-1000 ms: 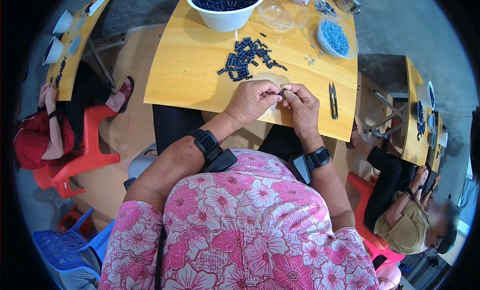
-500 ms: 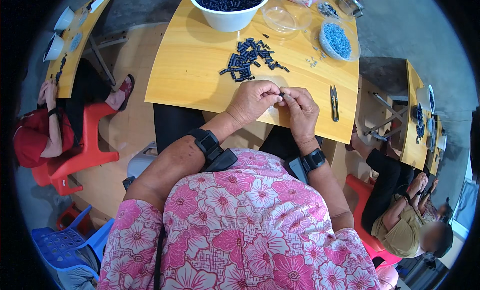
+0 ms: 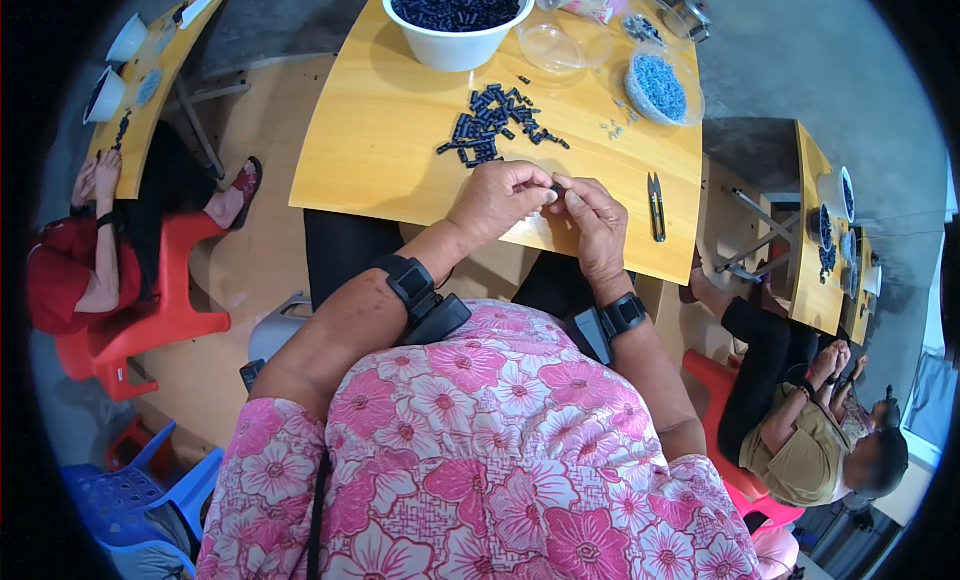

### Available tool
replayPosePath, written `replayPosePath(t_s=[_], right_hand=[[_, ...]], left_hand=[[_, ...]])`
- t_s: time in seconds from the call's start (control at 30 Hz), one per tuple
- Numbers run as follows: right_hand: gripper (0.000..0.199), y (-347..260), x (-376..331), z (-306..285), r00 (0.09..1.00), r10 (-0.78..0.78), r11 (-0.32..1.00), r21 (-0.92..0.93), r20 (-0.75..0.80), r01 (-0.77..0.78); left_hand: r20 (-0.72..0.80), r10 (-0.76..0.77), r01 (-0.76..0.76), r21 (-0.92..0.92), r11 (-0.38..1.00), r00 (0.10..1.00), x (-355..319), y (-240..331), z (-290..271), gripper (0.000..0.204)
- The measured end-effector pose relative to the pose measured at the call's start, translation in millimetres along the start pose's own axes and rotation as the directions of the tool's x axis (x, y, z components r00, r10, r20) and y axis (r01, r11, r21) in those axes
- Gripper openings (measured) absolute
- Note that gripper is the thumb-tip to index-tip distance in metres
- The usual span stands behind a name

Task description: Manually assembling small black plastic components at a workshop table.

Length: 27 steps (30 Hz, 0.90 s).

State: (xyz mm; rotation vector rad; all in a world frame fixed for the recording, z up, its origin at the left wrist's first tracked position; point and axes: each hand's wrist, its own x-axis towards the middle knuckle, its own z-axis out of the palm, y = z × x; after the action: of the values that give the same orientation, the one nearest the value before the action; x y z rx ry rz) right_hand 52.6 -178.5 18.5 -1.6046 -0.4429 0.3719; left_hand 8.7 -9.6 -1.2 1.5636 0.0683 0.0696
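Observation:
My left hand (image 3: 503, 198) and my right hand (image 3: 592, 222) meet over the near edge of a yellow wooden table (image 3: 380, 140). Together their fingertips pinch a small dark plastic piece (image 3: 556, 187). Just beyond the hands lies a loose pile of several small black plastic parts (image 3: 492, 122). Both wrists wear black bands. A small pair of metal snips (image 3: 655, 206) lies on the table right of my right hand.
A white bowl heaped with black parts (image 3: 456, 12) stands at the far edge. A clear bowl of blue pieces (image 3: 662, 86) and an empty clear dish (image 3: 566, 48) sit far right. People sit at other tables to the left (image 3: 90, 260) and lower right (image 3: 810, 430).
The hands stay together at the table's near edge, fingers shifting slightly on the small piece. The view has tilted a little; nothing else moved.

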Motion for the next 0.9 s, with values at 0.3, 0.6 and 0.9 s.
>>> replayPosePath(t_s=[0.3, 0.6, 0.9], right_hand=[[0.02, 11, 3, -8, 0.985, 0.155, 0.967, 0.215, -0.078, -0.135], [0.016, -9, 27, -8, 0.979, 0.032, 0.993, -0.105, -0.2, -0.054], [0.014, -8, 52, 24, 0.985, -0.14, 0.974, -0.19, -0.102, 0.119]], left_hand=[[0.034, 0.117, -0.121, 0.206, 0.971, 0.993, -3, -5, 10, 0.006], [0.173, 0.259, -0.311, 0.583, 0.75, 0.95, -2, 0, 16, 0.013], [0.196, 0.203, -0.281, 0.589, 0.758, 0.959, -1, -1, 14, 0.014]])
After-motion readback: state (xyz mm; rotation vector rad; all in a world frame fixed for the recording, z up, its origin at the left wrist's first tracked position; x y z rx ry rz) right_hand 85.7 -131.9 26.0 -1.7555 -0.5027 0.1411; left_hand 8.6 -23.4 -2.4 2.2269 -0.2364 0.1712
